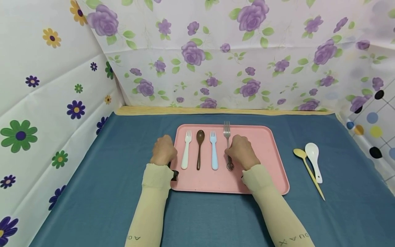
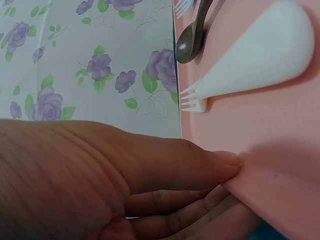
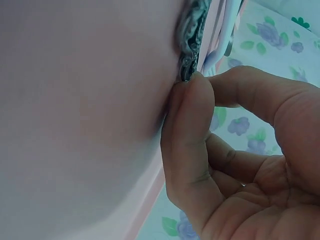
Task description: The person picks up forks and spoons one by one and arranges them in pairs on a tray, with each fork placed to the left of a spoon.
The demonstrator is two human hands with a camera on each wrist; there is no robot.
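A pink tray [image 1: 197, 183] lies on the table with a white fork [image 1: 185, 156], a brown spoon [image 1: 198, 151] and a light blue fork [image 1: 214, 154] side by side on it, tines and bowl pointing away. My left hand [image 1: 163, 150] grips the tray's left rim; in the left wrist view the thumb [image 2: 200, 165] lies on top and the fingers curl beneath. To the right of the blue fork, my right hand [image 1: 243, 151] pinches a metal fork [image 1: 227, 130] by its ornate handle [image 3: 192, 35] between thumb and fingers, over the tray.
On the blue tablecloth [image 1: 102, 192] right of the tray lie a yellow spoon [image 1: 308, 168] and a white spoon [image 1: 313, 154], touching or overlapping. Flowered sheets [image 1: 172, 75] stand behind and at the sides, with a wooden strip [image 1: 197, 110] along the back edge.
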